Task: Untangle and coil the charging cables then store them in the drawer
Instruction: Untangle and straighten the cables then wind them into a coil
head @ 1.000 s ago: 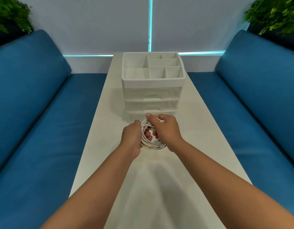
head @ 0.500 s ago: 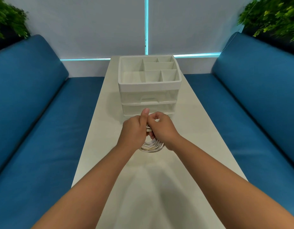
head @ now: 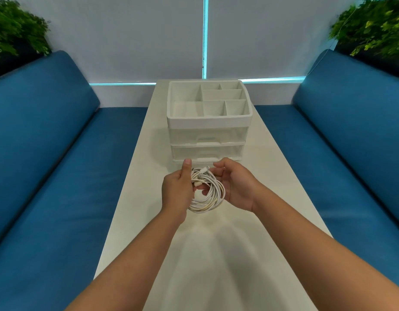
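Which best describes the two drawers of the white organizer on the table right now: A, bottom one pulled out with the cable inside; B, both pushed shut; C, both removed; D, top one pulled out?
B: both drawer fronts of the organizer sit flush with its frame, and the coiled white cable is in front of it, held in the left hand and right hand.

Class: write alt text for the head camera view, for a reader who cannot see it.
Two bare hands, left hand and right hand, hold a coiled white cable above a white table, before a closed two-drawer organizer. Blue sofas flank the table.
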The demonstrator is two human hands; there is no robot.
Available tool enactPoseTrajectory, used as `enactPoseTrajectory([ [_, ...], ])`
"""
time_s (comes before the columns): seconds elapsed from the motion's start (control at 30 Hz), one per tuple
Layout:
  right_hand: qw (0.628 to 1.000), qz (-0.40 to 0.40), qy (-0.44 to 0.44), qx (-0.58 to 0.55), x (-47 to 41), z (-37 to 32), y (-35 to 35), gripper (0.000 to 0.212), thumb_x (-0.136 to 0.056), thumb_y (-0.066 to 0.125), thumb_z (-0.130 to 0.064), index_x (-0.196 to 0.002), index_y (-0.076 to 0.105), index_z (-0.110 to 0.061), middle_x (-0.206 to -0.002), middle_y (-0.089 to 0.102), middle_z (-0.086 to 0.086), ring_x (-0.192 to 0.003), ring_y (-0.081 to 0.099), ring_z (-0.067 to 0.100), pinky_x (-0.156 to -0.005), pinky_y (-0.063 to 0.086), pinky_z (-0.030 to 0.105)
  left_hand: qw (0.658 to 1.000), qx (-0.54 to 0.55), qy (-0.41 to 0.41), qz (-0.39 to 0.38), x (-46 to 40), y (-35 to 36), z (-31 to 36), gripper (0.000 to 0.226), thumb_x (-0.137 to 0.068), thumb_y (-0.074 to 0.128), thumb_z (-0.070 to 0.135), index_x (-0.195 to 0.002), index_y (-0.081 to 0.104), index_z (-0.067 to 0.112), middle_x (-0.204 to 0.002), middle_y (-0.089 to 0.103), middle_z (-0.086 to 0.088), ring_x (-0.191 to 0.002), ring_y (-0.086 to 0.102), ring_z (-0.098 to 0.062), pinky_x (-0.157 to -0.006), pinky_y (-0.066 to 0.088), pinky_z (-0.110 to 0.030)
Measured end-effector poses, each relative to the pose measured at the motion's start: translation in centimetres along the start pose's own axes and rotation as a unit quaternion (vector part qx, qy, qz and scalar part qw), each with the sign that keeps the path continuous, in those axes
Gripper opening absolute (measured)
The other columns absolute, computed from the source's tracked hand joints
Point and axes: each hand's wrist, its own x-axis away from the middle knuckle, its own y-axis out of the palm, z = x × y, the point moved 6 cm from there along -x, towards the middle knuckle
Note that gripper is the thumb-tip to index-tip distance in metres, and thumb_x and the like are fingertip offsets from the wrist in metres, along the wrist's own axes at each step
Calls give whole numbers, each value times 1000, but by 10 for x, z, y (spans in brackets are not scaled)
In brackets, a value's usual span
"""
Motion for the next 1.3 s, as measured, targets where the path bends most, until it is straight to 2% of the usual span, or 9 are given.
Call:
enactPoseTrajectory([
  [0.17, 998, -14, -27, 53, 2, 10, 3, 31, -96, 45, -14, -113, 66, 0, -103, 69, 15, -84, 66, 24, -81, 55, 34, 998, 31, -35, 30, 1, -7, -4, 67, -99, 33, 57, -75, 64, 4, -62, 63, -8, -58, 57, -21, -62, 47, -32],
  [0.27, 994, 10, -57, 94, 4, 9, 2, 27, -98, 47, -10, -116, 65, 0, -101, 72, 12, -81, 68, 19, -79, 56, 29, 998, 10, -60, -28, 2, -4, -8, 73, -95, 26, 68, -86, 68, 9, -77, 71, -10, -72, 68, -25, -73, 54, -37],
  [0.37, 991, 30, -71, 113, 3, 5, -3, 28, -100, 47, -14, -116, 65, 0, -96, 72, 12, -81, 66, 20, -81, 53, 31, 995, -14, -25, -91, 7, -1, -6, 56, -91, 38, 69, -100, 65, 21, -88, 70, -1, -80, 67, -16, -73, 52, -32],
  [0.5, 988, 55, -58, 131, 4, 4, -10, 28, -100, 47, -16, -114, 67, 1, -98, 71, 16, -81, 66, 21, -82, 53, 33, 982, -10, -25, -186, 12, 3, -13, 32, -90, 62, 46, -116, 60, 28, -107, 70, 6, -95, 67, -12, -75, 48, -27],
  [0.6, 985, 76, -50, 146, 3, 6, -12, 27, -99, 49, -15, -110, 68, 1, -105, 71, 19, -88, 66, 25, -91, 51, 39, 979, -14, -30, -200, 13, 2, -15, 23, -91, 58, 23, -113, 61, 30, -105, 71, 4, -95, 67, -14, -76, 51, -30],
  [0.8, 994, 79, -24, 71, 4, 4, -12, 28, -97, 43, -10, -97, 69, 0, -82, 73, 12, -70, 67, 21, -67, 57, 30, 981, -30, -1, -194, 14, 2, -12, 22, -93, 54, 16, -106, 59, 32, -105, 70, 3, -100, 66, -17, -90, 53, -38],
  [0.93, 994, 71, -31, 77, 5, -3, -13, 32, -97, 38, -14, -95, 68, -1, -82, 72, 12, -68, 67, 21, -70, 56, 31, 984, 0, 3, -179, 15, 1, -18, 25, -96, 53, 19, -114, 58, 35, -110, 70, 6, -103, 66, -15, -95, 53, -41],
  [1.13, 958, 43, -27, 281, 6, -7, -1, 31, -99, 47, -33, -101, 69, -11, -91, 73, 5, -78, 67, 15, -72, 54, 27, 987, -14, 38, -157, 18, 2, -18, 23, -102, 45, 26, -124, 52, 29, -110, 67, 8, -96, 64, -7, -69, 47, -16],
  [1.3, 915, 52, -99, 387, 6, -9, 7, 26, -99, 50, -24, -75, 56, -17, -71, 61, -2, -66, 53, 14, -64, 41, 27, 978, -56, 46, -193, 16, 3, -18, 23, -102, 46, 25, -124, 44, 28, -115, 62, 4, -95, 61, -6, -65, 48, -15],
])
